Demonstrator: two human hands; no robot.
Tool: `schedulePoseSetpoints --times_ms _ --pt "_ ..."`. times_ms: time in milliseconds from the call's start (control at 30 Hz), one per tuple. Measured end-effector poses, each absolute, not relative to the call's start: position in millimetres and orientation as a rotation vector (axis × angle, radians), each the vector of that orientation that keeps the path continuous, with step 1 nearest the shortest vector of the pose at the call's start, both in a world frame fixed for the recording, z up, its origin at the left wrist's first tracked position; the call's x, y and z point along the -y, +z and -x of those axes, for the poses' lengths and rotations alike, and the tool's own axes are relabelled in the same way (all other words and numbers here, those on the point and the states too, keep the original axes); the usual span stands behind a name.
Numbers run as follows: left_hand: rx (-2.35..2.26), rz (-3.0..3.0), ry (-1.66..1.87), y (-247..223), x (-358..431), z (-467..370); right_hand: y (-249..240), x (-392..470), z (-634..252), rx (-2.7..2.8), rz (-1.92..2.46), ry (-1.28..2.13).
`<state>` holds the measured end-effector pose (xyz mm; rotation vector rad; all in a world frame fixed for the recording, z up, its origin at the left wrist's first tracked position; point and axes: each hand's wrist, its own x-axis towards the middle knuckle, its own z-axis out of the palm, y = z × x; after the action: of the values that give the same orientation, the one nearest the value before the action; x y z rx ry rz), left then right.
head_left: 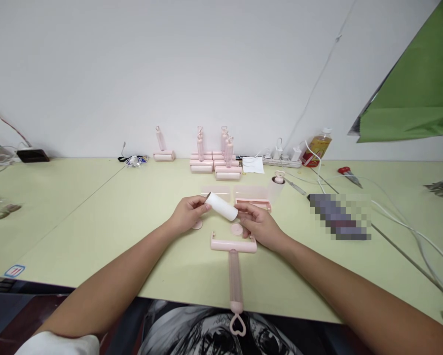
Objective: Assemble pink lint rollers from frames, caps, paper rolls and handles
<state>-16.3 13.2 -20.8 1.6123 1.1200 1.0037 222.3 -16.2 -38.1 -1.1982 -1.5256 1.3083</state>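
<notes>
A white sticky-paper roll (222,206) is tilted above the table, its hollow left end facing up. My left hand (187,213) is closed on that end, thumb and fingers pinching the rim. At the lower right end, the fingers of my right hand (260,224) hold the roll. Below lies a pink lint roller frame (233,245), its clear pink handle (235,281) pointing toward me and its heart-shaped loop (238,325) past the table edge. One round pink cap (237,229) rests between frame and roll; another pink cap (197,225) lies partly under my left hand.
Behind my hands are translucent pink covers (250,191), a pink part (262,203) and an upright roll (276,185). Several assembled lint rollers (228,172) stand near the wall. A power strip (282,161), a bottle (317,148), red-handled pliers (349,176) and white cables (410,224) are rightward.
</notes>
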Motion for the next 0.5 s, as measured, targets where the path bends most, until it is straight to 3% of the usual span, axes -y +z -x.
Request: schedulePoseSetpoints --times_ms 300,500 --pt "-1.338 -1.691 1.558 2 -29 51 -36 20 -225 1.547 1.205 1.160" --pt "-1.644 -1.832 1.595 -2 -40 59 -38 23 -228 1.868 1.200 0.919"
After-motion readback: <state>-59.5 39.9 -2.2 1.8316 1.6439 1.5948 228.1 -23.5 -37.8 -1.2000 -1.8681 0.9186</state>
